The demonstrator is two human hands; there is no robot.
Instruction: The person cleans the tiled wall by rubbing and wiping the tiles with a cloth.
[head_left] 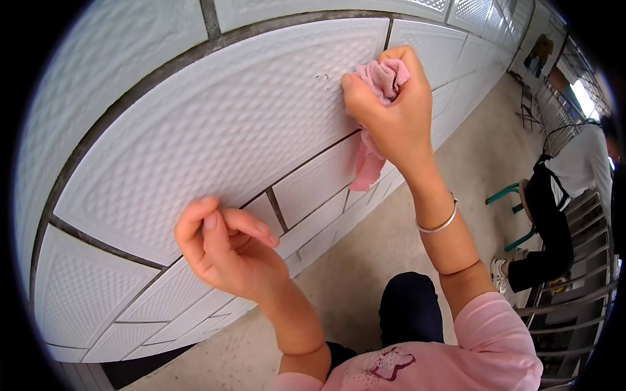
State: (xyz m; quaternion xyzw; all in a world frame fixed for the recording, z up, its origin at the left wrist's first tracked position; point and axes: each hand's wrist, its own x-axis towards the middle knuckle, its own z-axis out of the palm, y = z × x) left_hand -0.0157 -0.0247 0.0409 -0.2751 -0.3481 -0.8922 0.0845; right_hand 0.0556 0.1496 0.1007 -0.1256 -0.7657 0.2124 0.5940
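Observation:
Bunched in my right hand (405,117) is a pink cloth (385,78), pressed against a white textured wall tile (215,130) near its right end. A loose tail of the cloth hangs below the fist along the wall. Small dark marks (323,77) show on the tile just left of that hand. Lower on the left, my left hand (231,251) hovers in front of the tile's bottom edge, palm turned up, fingers loosely bent and apart, holding nothing. Dark grout lines (276,208) run between the tiles.
To the right, a person in a light top and black trousers (554,241) sits on a stool with green legs (521,195). A metal railing (580,309) runs behind them. Farther along the concrete floor (476,140) stands a folding chair (527,107).

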